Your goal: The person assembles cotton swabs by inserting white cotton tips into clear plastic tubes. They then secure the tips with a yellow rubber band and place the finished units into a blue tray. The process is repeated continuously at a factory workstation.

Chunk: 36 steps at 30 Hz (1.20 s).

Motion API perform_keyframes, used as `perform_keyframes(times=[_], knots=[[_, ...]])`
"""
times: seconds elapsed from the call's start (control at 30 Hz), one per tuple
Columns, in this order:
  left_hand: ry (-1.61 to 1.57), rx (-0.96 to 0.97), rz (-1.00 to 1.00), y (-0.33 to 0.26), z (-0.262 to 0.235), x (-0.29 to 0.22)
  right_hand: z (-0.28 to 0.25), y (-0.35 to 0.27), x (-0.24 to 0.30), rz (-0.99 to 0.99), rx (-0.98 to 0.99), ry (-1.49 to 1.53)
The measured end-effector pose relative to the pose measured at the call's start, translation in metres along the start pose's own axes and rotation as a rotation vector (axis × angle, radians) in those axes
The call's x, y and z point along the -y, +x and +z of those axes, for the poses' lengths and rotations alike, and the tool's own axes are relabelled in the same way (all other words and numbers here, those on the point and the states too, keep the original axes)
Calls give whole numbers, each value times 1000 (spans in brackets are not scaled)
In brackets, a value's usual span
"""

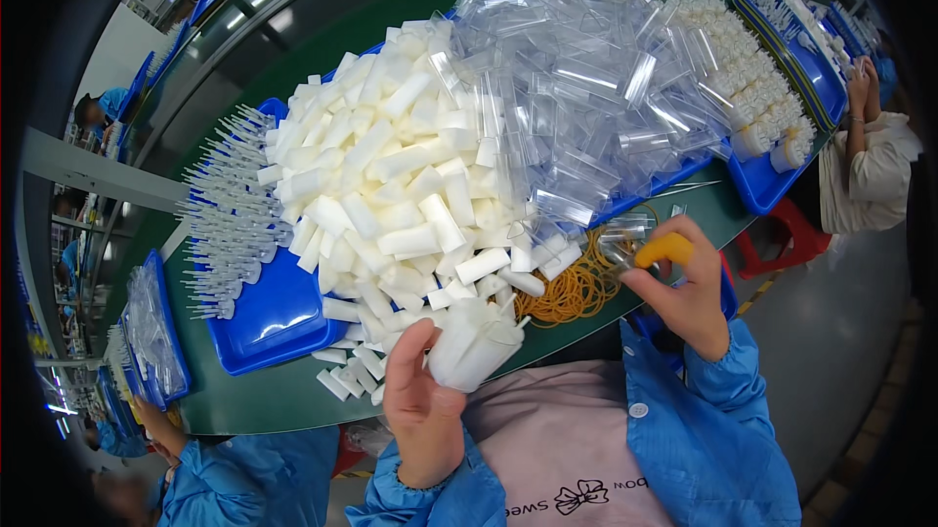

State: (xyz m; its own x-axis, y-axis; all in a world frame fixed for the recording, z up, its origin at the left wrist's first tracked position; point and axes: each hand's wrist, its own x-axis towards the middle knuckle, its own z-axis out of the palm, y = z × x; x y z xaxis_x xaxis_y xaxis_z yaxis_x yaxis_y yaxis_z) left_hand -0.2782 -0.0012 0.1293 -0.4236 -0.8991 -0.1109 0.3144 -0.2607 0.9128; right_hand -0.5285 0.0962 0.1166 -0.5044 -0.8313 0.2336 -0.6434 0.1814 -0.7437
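Note:
My left hand [425, 410] grips a bundle of white pieces [474, 346] between thumb and fingers, at the front edge of the foam heap; a few thin stems stick out of the bundle. My right hand [689, 293], with a yellow finger cot [664, 250] on one finger, is bent in a pinch at a small clear plastic piece [625, 232]. Just left of it lies a tangle of tan rubber bands [575, 285]. White foam cylinders [391, 156] are heaped behind my left hand. Clear plastic sleeves [586, 87] form a pile beyond my right hand.
At left, a blue tray [274, 317] bears rows of white pieces with thin stems [230, 205]. Another blue tray [757, 185] at right holds finished-looking bundles [772, 122]. Tweezers [689, 189] lie on the green table [254, 405]. Co-workers sit at left and right; a red stool [787, 239] stands at right.

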Motion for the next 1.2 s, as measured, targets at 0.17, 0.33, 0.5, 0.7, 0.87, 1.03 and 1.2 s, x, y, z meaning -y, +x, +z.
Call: perform_keyframes(times=[0.17,0.33,0.5,0.7,0.87,1.03,1.2], knots=[[291,297,61,1,6,-3,-2,-11,17,136,-270,870],[536,446,115,-2,12,-2,4,-8,35,26,-165,1087],[560,474,135,-1,13,-2,0,-13,40,-6,-82,1067],[564,468,146,0,15,-3,-6,-12,41,-11,5,1025],[629,480,172,0,15,-6,-4,-15,45,-44,51,970],[614,494,191,1,15,-8,-7,-17,40,-112,-62,948],[651,531,272,3,16,-8,-5,-13,42,-9,36,1088]])
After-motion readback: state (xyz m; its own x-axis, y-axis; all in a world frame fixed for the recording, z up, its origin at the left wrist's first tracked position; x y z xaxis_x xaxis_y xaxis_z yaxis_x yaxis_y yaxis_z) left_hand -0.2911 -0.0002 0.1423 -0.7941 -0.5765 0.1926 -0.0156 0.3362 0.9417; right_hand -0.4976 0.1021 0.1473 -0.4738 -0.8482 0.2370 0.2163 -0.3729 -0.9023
